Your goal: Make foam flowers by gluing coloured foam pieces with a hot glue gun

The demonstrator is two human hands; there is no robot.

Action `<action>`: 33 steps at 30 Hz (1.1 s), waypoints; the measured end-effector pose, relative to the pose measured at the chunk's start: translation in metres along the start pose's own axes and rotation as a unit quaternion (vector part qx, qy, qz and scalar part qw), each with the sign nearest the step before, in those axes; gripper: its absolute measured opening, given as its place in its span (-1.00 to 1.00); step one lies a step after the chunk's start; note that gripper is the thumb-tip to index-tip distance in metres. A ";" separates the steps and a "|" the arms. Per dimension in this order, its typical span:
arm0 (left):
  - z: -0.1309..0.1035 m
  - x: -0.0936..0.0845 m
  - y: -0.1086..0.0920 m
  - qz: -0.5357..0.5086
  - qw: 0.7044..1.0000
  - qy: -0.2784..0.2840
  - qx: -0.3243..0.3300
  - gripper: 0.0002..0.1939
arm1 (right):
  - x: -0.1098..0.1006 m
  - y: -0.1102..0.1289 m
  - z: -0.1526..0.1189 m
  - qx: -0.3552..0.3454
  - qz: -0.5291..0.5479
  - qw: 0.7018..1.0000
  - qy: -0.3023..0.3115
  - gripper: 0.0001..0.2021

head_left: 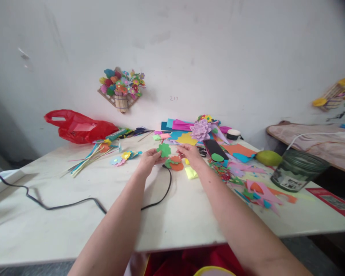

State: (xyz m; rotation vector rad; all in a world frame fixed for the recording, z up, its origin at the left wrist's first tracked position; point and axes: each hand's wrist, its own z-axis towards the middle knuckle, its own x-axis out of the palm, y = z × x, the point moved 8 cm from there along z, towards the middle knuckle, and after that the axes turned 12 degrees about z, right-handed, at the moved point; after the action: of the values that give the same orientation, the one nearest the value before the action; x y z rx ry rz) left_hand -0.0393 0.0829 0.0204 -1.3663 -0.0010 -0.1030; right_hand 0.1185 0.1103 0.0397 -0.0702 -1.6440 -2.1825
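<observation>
My left hand (pixel 149 160) pinches a green scalloped flower cutout (pixel 164 150) by its left edge, above the table. To its right, my right hand (pixel 190 154) has its thumb and fingertips drawn together; whatever is between them is too small to make out. Under and between the hands lie orange flower cutouts (pixel 176 166) with green bits beside them. A folded pale yellow piece (pixel 191 173) rests just below my right hand. Left of my left hand are blue, pink and yellow flower cutouts (pixel 125 156).
A black cable (pixel 88 199) runs across the white table (pixel 57 234). A red plastic bag (pixel 78 128) and paper strips (pixel 87 159) are at left. A phone (pixel 214 147), colourful scraps (pixel 261 193), a green fruit (pixel 268 157) and a glass jar (pixel 299 170) are at right.
</observation>
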 end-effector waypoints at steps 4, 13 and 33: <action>0.000 0.002 0.002 0.004 1.000 0.006 -0.008 -0.78 | 0.001 0.005 -0.001 -0.024 0.000 1.000 0.007 -0.67; -0.002 0.010 0.002 0.006 0.999 0.037 -0.016 -0.77 | 0.010 0.012 -0.002 -0.062 -0.032 0.998 -0.005 -0.74; -0.007 0.025 -0.003 -0.066 0.992 0.105 -0.021 -0.86 | 0.026 0.028 -0.011 -0.265 -0.266 0.927 0.000 -0.90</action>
State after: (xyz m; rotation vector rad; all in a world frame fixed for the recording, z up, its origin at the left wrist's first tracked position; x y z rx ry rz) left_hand -0.0154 0.0739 0.0230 -1.3918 0.0876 -0.3594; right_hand 0.1063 0.0860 0.0690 0.2538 -1.1053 -2.9878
